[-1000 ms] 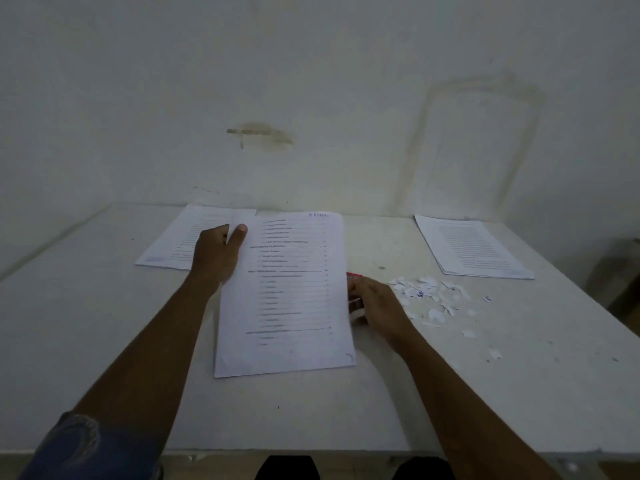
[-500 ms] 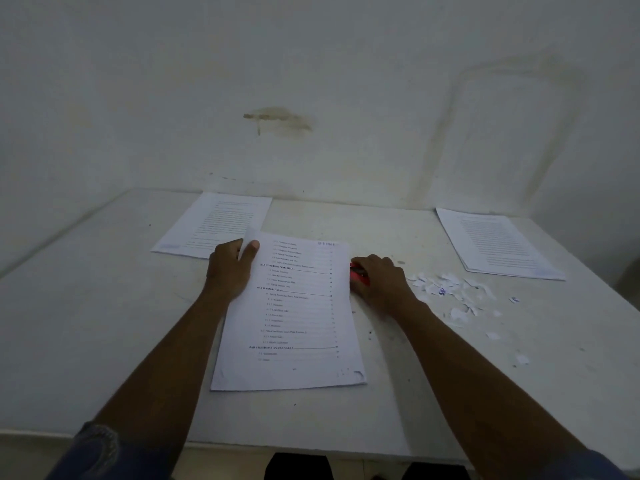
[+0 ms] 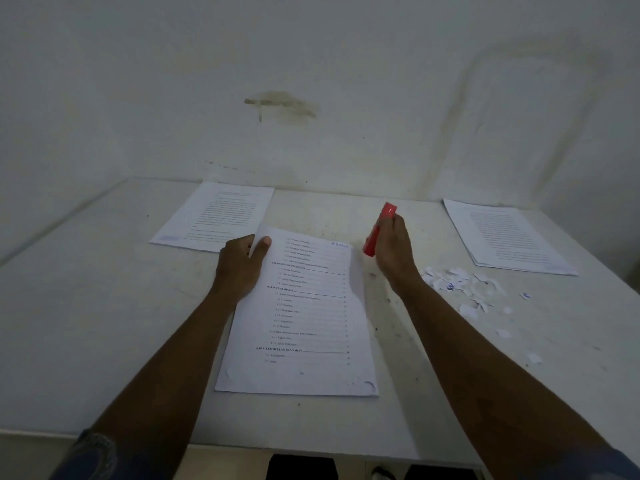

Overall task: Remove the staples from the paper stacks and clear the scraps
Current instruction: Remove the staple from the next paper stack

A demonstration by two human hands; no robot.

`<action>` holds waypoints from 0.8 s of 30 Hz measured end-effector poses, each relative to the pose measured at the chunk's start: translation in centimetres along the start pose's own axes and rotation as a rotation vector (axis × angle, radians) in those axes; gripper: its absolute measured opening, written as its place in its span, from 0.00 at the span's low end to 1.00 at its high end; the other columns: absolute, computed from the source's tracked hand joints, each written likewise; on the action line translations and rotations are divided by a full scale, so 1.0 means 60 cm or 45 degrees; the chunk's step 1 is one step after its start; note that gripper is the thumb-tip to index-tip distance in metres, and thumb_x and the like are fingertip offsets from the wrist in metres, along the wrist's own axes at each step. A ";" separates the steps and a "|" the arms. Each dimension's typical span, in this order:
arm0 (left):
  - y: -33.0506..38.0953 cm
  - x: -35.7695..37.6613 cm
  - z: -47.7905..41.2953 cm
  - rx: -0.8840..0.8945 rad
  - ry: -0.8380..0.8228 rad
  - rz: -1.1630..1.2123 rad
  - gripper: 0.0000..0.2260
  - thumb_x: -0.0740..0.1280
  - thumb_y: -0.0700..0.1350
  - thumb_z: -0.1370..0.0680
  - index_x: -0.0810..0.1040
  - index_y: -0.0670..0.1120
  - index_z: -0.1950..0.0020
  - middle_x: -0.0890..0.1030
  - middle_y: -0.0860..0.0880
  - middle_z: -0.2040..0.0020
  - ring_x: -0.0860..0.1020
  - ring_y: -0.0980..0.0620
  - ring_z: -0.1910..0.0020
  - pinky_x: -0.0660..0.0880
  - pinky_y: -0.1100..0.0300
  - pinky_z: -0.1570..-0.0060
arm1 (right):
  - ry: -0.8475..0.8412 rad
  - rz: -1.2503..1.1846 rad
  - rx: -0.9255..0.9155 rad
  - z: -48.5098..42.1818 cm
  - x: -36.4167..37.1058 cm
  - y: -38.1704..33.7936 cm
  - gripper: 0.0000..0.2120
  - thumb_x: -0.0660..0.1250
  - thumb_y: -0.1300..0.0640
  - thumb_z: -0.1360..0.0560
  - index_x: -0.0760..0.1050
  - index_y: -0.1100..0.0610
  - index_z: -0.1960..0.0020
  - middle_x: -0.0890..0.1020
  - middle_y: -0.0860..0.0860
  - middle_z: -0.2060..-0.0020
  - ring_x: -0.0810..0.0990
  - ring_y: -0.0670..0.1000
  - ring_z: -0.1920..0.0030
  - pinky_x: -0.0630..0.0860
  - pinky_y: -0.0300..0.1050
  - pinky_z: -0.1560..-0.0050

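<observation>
1. The dim light blurs fine detail: no staple can be made out on any sheet, and the print on the pages is too small to read.
2. The right hand covers much of the glossy red plastic tool, so its working end is hidden; only a slim, rounded red body shows, tilted, with its far tip above the fingers.
3. That hand is closed around the tool and held raised over the bare table between the centre stack and the scraps.
4. The left hand lies loosely curled on the far-left corner of the centre white paper stack, thumb pressed on the sheet; the fingers are mostly hidden beneath the hand.
5. Both forearms run off the near edge of the view, with a patch of patterned blue sleeve cut off at the near left.
6. There are three flat, rectangular paper stacks: the centre one, a far-left white printed stack partly overlapped by the centre one, and a far-right white printed stack, well apart.
7. The centre stack's near-right corner looks torn or curled.
8. The small torn white paper scraps lie scattered right of the centre stack, irregular in shape and too many and too blurred to count; a few bear blue ink.
9. The matte white table shows dark specks and scuffs.
</observation>
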State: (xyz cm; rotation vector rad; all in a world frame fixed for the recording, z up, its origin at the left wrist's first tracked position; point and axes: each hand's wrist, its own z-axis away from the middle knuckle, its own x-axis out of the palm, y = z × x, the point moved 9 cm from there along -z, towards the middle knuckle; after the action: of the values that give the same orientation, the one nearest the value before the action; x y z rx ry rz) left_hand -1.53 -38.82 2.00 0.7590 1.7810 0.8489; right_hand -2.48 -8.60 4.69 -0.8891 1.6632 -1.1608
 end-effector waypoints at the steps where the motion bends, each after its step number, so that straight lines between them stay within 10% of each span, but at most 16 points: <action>1: 0.005 0.010 0.001 0.013 -0.017 -0.011 0.21 0.61 0.55 0.18 0.77 0.36 0.54 0.81 0.41 0.58 0.80 0.44 0.59 0.78 0.50 0.55 | -0.009 -0.201 0.066 0.001 0.013 -0.007 0.16 0.50 0.48 0.15 0.71 0.57 0.45 0.78 0.54 0.57 0.80 0.55 0.54 0.78 0.49 0.53; 6: 0.027 0.064 0.007 0.094 -0.146 0.025 0.20 0.62 0.56 0.19 0.79 0.41 0.58 0.82 0.46 0.64 0.81 0.47 0.64 0.79 0.51 0.62 | -0.122 -0.816 0.260 -0.002 0.103 -0.039 0.14 0.52 0.50 0.17 0.72 0.56 0.51 0.76 0.52 0.66 0.77 0.50 0.66 0.79 0.47 0.60; 17: 0.006 0.123 -0.004 0.209 -0.298 -0.290 0.17 0.60 0.63 0.21 0.81 0.55 0.59 0.81 0.59 0.63 0.79 0.57 0.64 0.76 0.44 0.44 | -0.292 -0.828 0.379 -0.053 0.246 0.054 0.16 0.57 0.44 0.19 0.72 0.57 0.45 0.82 0.56 0.59 0.81 0.55 0.59 0.81 0.56 0.48; 24: -0.010 0.129 -0.018 0.257 -0.297 -0.247 0.26 0.55 0.69 0.25 0.83 0.51 0.60 0.83 0.57 0.65 0.81 0.58 0.66 0.78 0.44 0.53 | -0.423 -0.594 0.406 -0.075 0.277 0.106 0.30 0.50 0.41 0.17 0.69 0.66 0.33 0.87 0.55 0.59 0.87 0.53 0.61 0.80 0.42 0.66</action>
State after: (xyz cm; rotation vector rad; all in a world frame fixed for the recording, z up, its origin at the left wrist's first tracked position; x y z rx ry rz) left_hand -5.09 -33.14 -2.08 0.7667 1.7124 0.4376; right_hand -12.82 -20.28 -5.01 -1.2200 0.9934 -1.4457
